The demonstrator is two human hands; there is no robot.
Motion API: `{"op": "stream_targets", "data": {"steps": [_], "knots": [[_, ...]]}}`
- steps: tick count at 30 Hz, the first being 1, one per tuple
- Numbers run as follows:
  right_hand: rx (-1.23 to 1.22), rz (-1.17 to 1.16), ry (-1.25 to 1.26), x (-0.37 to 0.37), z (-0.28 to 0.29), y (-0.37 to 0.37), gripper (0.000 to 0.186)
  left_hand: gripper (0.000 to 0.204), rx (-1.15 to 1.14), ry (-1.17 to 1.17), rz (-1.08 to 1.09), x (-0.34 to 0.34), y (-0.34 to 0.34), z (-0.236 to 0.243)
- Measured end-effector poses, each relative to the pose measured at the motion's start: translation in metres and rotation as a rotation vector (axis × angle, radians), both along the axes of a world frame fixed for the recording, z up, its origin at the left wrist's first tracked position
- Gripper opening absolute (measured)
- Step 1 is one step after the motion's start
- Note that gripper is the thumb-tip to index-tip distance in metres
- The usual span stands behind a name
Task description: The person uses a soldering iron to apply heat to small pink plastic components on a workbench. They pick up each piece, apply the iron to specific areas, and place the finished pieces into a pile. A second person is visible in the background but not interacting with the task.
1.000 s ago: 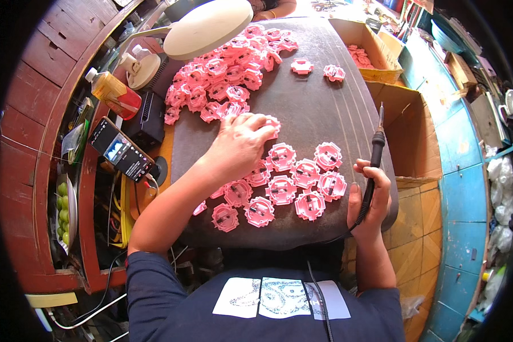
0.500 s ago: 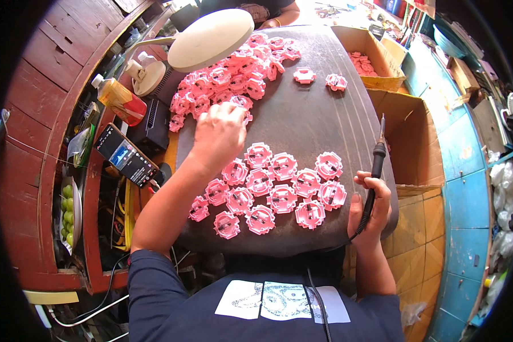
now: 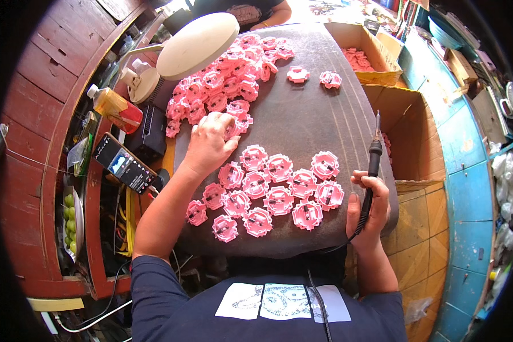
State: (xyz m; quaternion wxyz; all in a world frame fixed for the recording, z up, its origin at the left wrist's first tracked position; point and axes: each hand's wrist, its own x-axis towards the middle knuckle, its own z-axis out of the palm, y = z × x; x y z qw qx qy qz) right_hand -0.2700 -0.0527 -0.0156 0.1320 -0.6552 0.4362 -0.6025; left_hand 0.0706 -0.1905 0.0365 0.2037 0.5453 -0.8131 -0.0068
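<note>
My left hand (image 3: 212,137) grips a pink plastic part (image 3: 231,129) beside the lower edge of a heap of similar parts (image 3: 215,80). Several pink round parts (image 3: 279,167) with dark inner pieces lie face up in loose rows on the dark mat (image 3: 290,114), nearer my body. Two others (image 3: 297,74) sit apart at the upper right. My right hand (image 3: 370,202) holds a soldering iron (image 3: 374,154) upright, tip pointing away from me, at the mat's right edge; its cord hangs down across my shirt.
A white lamp head (image 3: 197,44) overhangs the heap. At left are a phone (image 3: 123,162), bottle (image 3: 117,109), black box (image 3: 147,137) and plate of green fruit (image 3: 74,225). Cardboard boxes (image 3: 410,131) stand at right. Another person (image 3: 251,11) is beyond the table.
My left hand has moved leftward from above the near rows to beside the heap, uncovering parts at the rows' left. My right hand keeps the iron in about the same place.
</note>
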Motion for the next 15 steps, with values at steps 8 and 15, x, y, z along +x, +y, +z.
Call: {"op": "stream_targets", "data": {"steps": [8,15], "knots": [[0.010,0.001,-0.013,-0.001,-0.001,-0.001,0.037,0.032,0.058,0.143,-0.145,-0.038,-0.002,0.019],[0.007,-0.003,-0.036,0.000,-0.003,0.000,0.036,0.035,0.316,0.028,-0.333,-0.112,-0.007,0.011]]}}
